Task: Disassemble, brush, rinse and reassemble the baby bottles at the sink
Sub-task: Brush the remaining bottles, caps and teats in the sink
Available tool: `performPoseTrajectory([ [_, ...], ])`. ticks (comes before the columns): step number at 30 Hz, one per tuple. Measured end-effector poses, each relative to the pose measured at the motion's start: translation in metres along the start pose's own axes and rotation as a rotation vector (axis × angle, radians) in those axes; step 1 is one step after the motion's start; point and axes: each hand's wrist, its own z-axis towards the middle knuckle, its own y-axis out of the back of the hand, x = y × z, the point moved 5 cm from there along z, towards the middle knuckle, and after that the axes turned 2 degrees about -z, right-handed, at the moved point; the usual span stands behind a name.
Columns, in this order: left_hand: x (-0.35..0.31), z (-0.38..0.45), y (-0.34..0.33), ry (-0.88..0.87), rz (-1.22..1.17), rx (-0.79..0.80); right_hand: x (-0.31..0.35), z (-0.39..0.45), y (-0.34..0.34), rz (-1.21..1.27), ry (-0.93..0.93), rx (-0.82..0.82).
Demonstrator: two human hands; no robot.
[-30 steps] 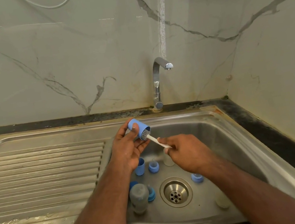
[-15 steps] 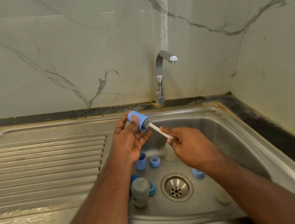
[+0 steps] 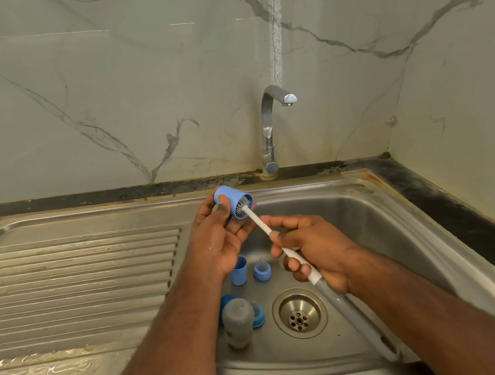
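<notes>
The left hand (image 3: 222, 241) held a blue bottle cap (image 3: 233, 202) above the back edge of the sink (image 3: 389, 228), thumb curled over its side and fingers behind it, the open mouth turned toward the right hand (image 3: 313, 251). That hand's grip was closed round the white handle of a bottle brush (image 3: 277, 241), fingers and thumb pinching the shaft; the bristle head sat inside the cap, only its pale outer ring showing. Below the fist the handle turned grey and ran along the forearm, blurred toward its end near the front edge of the sink. On the basin floor, a second blue cap (image 3: 239, 271) stood upright, partly covered by the left wrist, with a blue collar and teat (image 3: 262, 271) just beside it. Nearer the front, a cloudy grey bottle (image 3: 238, 321) lay left of the drain (image 3: 299, 313), with another blue collar (image 3: 258, 316) touching its right side and a blue piece behind it too hidden to identify. Something pale lay under the right hand, mostly covered. The tap (image 3: 274, 123) stood at the back edge, with the ribbed drainboard (image 3: 70, 278) to the left.
</notes>
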Motion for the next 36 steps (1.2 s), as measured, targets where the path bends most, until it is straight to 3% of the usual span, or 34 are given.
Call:
performPoseTrajectory([
  [2,0.0,0.001,0.0,0.009,0.015,0.004,0.004,0.0,-0.001,-0.096,0.023,0.012],
  [5,0.002,0.002,0.003,0.013,0.029,-0.015,0.009,0.004,0.008,-0.496,0.106,-0.089],
  [7,0.004,0.002,0.0,0.015,0.022,-0.003,0.009,0.004,0.012,-0.419,0.116,-0.131],
  [9,0.004,0.002,-0.002,0.017,0.014,-0.002,0.005,0.002,0.011,-0.207,0.071,-0.083],
  [11,0.002,0.001,-0.002,0.012,0.013,-0.01,0.005,-0.001,0.007,-0.177,0.055,-0.03],
  [14,0.002,0.003,0.003,0.003,0.009,-0.041,0.014,0.001,0.01,-0.675,0.19,-0.095],
  [16,0.001,0.003,0.004,-0.007,0.009,-0.06,0.018,0.002,0.012,-0.829,0.254,-0.154],
  [21,0.002,0.003,0.004,-0.011,0.015,-0.054,0.006,0.0,0.006,-0.315,0.102,-0.083],
  [22,0.001,0.003,0.004,-0.011,0.014,-0.056,0.006,-0.001,0.006,-0.354,0.111,-0.071],
  [26,-0.001,0.003,0.006,-0.024,0.003,-0.095,0.02,0.0,0.012,-0.936,0.255,-0.166],
  [27,-0.002,0.003,0.006,-0.03,0.002,-0.095,0.02,0.0,0.013,-0.926,0.254,-0.186],
  [31,0.0,0.0,0.004,-0.025,0.009,-0.088,0.01,-0.001,0.011,-0.475,0.131,-0.129],
  [36,-0.004,0.001,0.006,-0.031,0.017,-0.144,0.026,-0.004,0.014,-1.051,0.303,-0.207],
])
